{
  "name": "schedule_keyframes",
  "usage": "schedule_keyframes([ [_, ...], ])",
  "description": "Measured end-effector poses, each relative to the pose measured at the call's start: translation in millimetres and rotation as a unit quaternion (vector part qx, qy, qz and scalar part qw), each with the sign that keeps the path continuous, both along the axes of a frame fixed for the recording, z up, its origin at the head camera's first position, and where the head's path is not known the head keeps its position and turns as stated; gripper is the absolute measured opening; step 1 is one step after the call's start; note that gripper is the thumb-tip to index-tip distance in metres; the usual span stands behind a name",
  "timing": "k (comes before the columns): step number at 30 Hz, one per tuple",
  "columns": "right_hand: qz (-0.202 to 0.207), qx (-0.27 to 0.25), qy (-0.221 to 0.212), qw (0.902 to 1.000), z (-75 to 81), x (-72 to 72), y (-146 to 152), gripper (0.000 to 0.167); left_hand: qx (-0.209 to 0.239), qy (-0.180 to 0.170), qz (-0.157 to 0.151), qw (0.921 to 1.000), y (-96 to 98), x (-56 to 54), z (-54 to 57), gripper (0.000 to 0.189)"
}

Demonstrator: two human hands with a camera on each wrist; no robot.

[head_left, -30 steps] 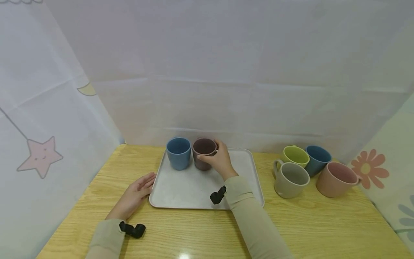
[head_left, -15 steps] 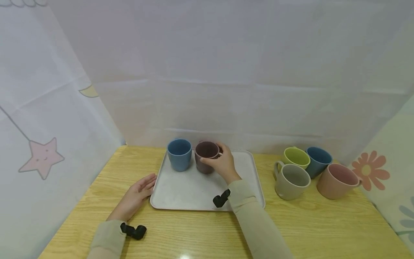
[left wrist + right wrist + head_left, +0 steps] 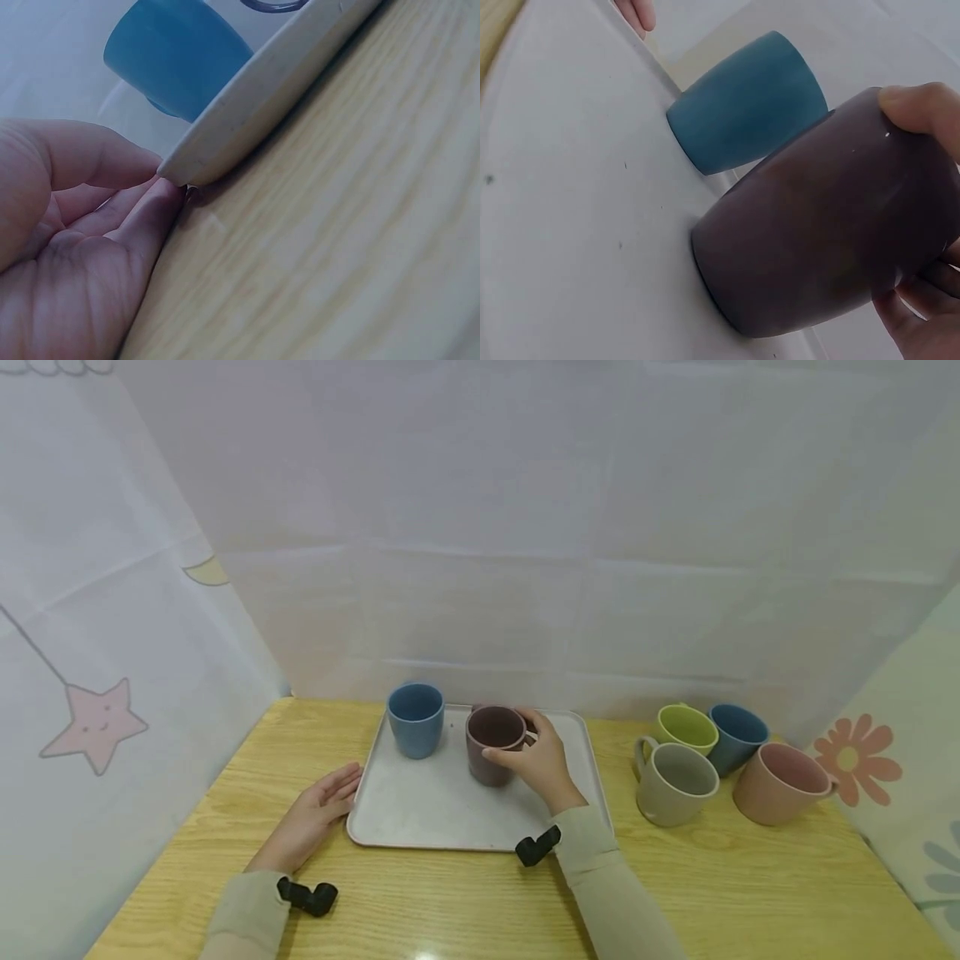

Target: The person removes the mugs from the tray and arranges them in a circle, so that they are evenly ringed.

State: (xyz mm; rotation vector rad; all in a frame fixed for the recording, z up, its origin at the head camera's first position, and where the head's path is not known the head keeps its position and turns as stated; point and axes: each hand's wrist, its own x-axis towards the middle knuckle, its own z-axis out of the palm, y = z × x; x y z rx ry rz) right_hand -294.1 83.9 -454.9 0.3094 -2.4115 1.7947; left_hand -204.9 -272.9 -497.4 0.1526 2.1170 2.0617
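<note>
My right hand (image 3: 536,760) grips a dark purple-brown mug (image 3: 802,225), thumb at its rim and the other fingers by the handle side. This mug stands upright with its base right at the pale tray (image 3: 420,822). To its left, at the tray's back left, a blue cup (image 3: 416,722) stands apart. My left hand (image 3: 315,814) rests on the table against the tray's left edge. In the left wrist view its nearly straight fingers (image 3: 112,154) touch the tray's rim.
Right of the tray is a group of mugs: yellow-green (image 3: 686,727), dark blue (image 3: 738,737), grey-white (image 3: 677,785) and pink (image 3: 780,785). The wooden table (image 3: 420,902) backs onto a white cloth (image 3: 480,568); printed cloths hang at both sides.
My right hand has moved the purple-brown mug to the right and nearer to me, widening the gap from the blue cup. My left hand stays at the tray's edge.
</note>
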Motion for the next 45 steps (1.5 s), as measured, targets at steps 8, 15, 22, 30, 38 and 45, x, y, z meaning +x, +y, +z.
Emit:
schedule_keyframes([
  [8,0.029,0.028,0.021,0.9990,3.9,21.5,19,0.088,0.001,0.002,-0.004,1.0000,1.3,1.2,-4.1,0.063],
  [15,0.045,0.052,0.035,0.9970,11.9,40.8,39,0.089,0.007,0.010,-0.011,0.9999,1.3,-0.6,-7.8,0.063],
  [22,0.052,0.016,0.011,0.9984,17.8,57.2,68,0.087,0.008,0.009,-0.013,0.9998,1.7,-3.1,-10.5,0.063],
  [30,0.040,0.002,0.015,0.9991,21.3,80.1,99,0.083,0.001,0.011,-0.015,0.9998,2.3,-2.5,-9.7,0.063],
  [38,0.038,0.008,0.083,0.9958,23.2,101.8,130,0.081,-0.008,0.009,-0.017,0.9998,2.7,-0.4,-4.8,0.062],
  [45,0.089,-0.011,0.127,0.9878,24.9,112.6,161,0.085,-0.004,0.011,-0.012,0.9999,1.1,-0.3,-1.0,0.062],
])
